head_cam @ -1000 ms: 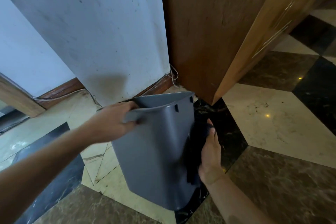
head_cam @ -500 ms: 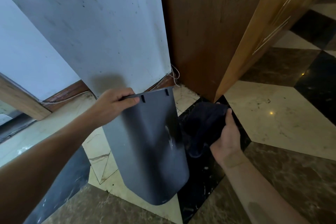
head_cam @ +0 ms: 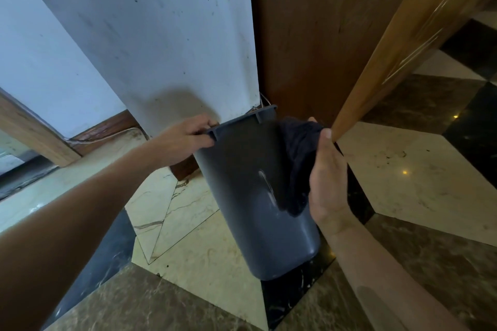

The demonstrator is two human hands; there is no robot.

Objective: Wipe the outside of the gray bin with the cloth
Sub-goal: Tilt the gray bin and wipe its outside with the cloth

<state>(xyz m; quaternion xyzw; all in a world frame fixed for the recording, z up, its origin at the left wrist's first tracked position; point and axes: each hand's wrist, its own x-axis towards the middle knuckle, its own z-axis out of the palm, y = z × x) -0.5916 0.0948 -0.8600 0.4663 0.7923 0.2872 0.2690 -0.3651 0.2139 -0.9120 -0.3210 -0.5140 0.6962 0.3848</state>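
Note:
The gray bin [head_cam: 250,196] hangs tilted above the floor, its base toward me and its opening facing away. My left hand [head_cam: 185,140] grips its rim at the upper left corner. My right hand [head_cam: 326,177] holds a dark cloth [head_cam: 297,158] and presses it flat against the bin's right side. A pale wet streak shows on the bin wall just left of the cloth. The inside of the bin is hidden.
A scuffed white pillar [head_cam: 150,35] stands right behind the bin, with a brown wooden panel [head_cam: 309,29] and a lighter wooden door edge [head_cam: 398,43] to its right. Marble floor tiles [head_cam: 403,169] in cream, brown and black spread below. A thin cable [head_cam: 107,137] runs along the skirting.
The cloth was held off the bin half a second ago; now my right hand presses it onto the right side. The bin has turned slightly in my left hand.

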